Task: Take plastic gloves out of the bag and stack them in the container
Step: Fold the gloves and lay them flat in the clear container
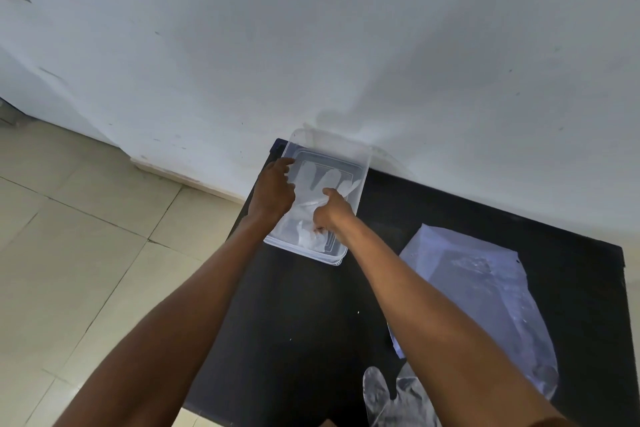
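A clear plastic container [360, 163] stands at the far left of the black table, against the wall. Inside it lies a translucent plastic glove [320, 178], fingers pointing toward the wall, its cuff crumpled at the near end. My left hand [275, 189] rests over the container's left side, fingers spread on the glove. My right hand [330, 210] is inside the container, index finger pressing the glove's palm. The clear plastic bag [485, 288] lies flat to the right. Another glove [391, 399] lies at the table's near edge, partly under my right forearm.
The black table [294, 322] stands against a white wall [346, 45]. Beige floor tiles [86, 236] spread to the left, below the table's left edge.
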